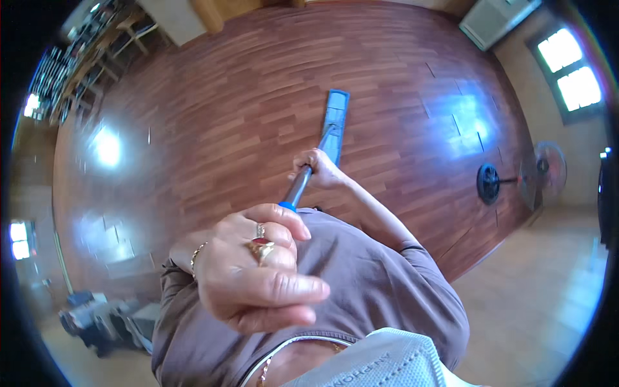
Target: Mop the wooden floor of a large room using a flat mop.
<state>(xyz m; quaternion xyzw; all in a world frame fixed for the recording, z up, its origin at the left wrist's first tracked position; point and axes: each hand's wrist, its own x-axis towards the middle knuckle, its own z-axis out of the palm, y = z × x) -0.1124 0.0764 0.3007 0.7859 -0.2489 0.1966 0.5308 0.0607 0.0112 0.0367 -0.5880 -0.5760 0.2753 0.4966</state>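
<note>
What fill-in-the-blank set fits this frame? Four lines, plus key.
1. The left hand wears ____ on its fingers.
2. Of both hands on the handle, the one nearer the mop head is the ____.
3. The mop head is coloured ____.
4. It lies on the ____.

Missing: rings; right hand; blue; floor.

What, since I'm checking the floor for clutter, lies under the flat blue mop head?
Reddish-brown, wood-look floor shows around the mop head. Whatever lies directly beneath is covered and cannot be seen; the right hand also overlaps the head's near end.
</note>
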